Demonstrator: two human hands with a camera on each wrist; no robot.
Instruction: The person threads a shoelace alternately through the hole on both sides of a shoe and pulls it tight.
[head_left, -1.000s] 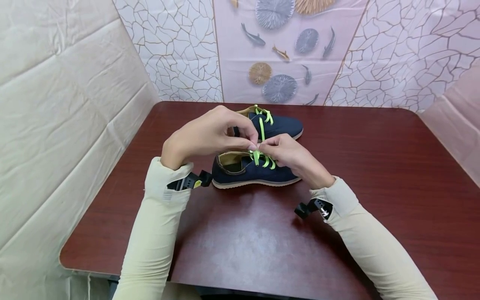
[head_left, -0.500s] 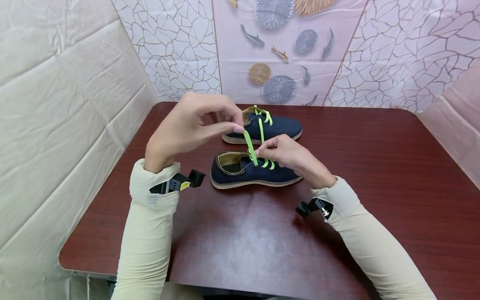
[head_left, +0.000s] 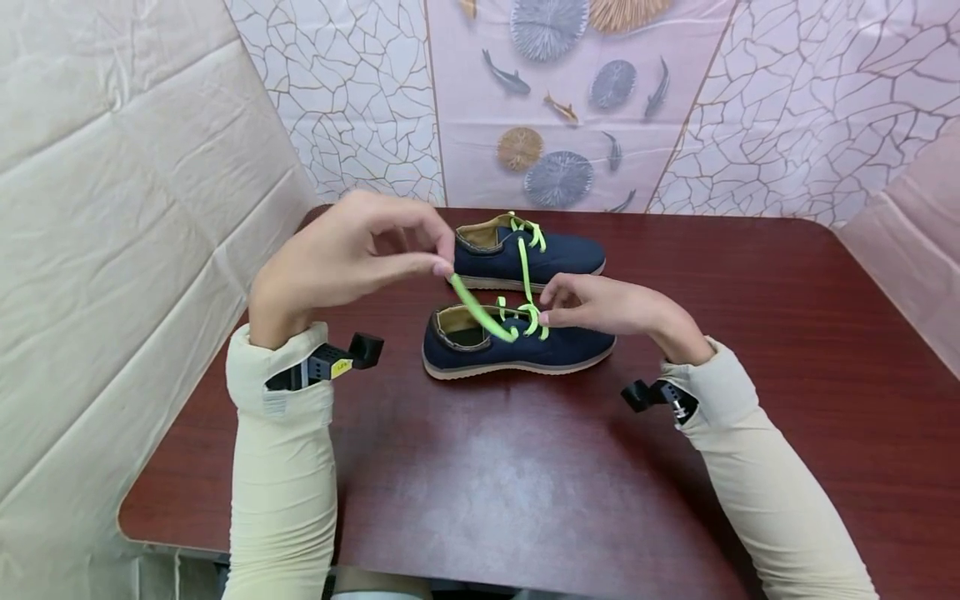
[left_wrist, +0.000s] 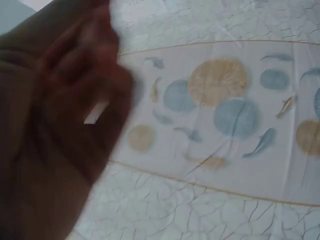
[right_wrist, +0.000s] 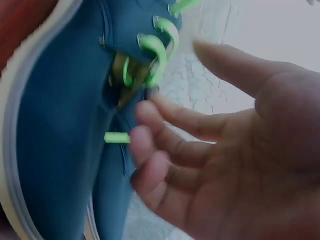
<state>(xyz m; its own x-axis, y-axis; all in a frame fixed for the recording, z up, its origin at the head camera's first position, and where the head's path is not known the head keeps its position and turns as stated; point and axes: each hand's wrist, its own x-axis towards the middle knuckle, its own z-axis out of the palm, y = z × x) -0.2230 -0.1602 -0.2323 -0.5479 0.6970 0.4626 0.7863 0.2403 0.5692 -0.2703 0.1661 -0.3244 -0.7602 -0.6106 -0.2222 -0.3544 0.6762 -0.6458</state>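
My left hand (head_left: 348,262) pinches the end of a lime-green shoelace (head_left: 478,311) between thumb and fingertips. From there the lace slants down to an eyelet of the nearer navy shoe (head_left: 525,354). My right hand (head_left: 611,304) hovers over that shoe's toe side, beside the lacing. In the right wrist view the thumb and loosely bent fingers (right_wrist: 187,120) stand apart with nothing between them. A second navy shoe (head_left: 566,252) lies behind, its toe also to the right. The left wrist view shows a dark, blurred hand (left_wrist: 65,115); the lace cannot be seen there.
Both shoes stand on a reddish-brown table (head_left: 480,475). A lime-green lace strand (head_left: 524,271) runs between the two shoes. Pale patterned cloth (head_left: 360,100) hangs behind the table, and a cream cloth wall (head_left: 150,250) rises on the left.
My left hand has moved left, away from the shoe, drawing the shoelace out longer. My right hand has let go of the lacing and shifted right, its fingers now apart.
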